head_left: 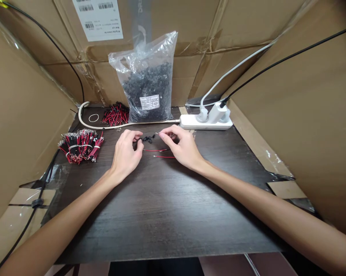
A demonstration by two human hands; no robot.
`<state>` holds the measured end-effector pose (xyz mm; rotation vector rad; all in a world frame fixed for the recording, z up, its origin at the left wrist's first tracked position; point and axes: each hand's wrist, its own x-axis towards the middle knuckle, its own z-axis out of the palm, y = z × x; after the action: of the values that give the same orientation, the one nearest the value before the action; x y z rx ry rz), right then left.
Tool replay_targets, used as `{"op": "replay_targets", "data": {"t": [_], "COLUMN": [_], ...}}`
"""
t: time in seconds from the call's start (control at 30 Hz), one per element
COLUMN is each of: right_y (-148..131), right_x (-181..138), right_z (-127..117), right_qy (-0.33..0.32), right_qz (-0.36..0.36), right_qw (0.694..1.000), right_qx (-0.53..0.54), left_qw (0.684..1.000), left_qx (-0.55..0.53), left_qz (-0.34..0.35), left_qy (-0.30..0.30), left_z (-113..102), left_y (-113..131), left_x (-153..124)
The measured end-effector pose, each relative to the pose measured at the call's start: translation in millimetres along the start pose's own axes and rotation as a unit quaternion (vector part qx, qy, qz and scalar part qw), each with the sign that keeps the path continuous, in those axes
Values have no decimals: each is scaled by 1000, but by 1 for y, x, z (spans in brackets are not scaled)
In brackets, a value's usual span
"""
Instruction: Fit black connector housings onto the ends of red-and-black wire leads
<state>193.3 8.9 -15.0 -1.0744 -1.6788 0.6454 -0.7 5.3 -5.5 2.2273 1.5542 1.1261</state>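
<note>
My left hand (127, 151) rests on the dark table (161, 214), fingers curled in a pinch on a small black connector (139, 141). My right hand (181, 147) pinches the metal tip of a thin wire (159, 133) just right of a few loose black connectors (148, 138). Two short red wires (158, 150) lie on the table between and under the hands. The two hands sit a few centimetres apart, fingertips facing each other.
A clear bag of black connectors (148, 80) leans on the cardboard wall behind. Bundles of red-black wires (81, 145) lie left; a loose pile (115, 114) sits further back. A white power strip (206, 120) with plugs is right. Cardboard walls enclose the table.
</note>
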Motion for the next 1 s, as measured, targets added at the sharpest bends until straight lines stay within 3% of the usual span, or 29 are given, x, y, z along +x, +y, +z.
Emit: {"op": "replay_targets", "data": {"t": [0.2,0.43,0.7,1.0], "right_y": [-5,-7,-10,-10], "right_x": [-2,-3,-5,-6], "right_z": [-2,-2,-2,-1], "right_qy": [-6,-9,-22,-35], "right_qz": [-58,-72,-49,-34], "right_qw": [998,997,996,997], "right_qx": [-29,-36,-66,-57], "left_qw": [994,952,893,868], "left_qx": [-103,-296,-410,-453], "left_qz": [36,-63,-174,-195], "left_qy": [-11,-52,-69,-65], "left_z": [-4,4,4,1], "left_y": [9,4,4,2], "left_x": [0,0,2,5]}}
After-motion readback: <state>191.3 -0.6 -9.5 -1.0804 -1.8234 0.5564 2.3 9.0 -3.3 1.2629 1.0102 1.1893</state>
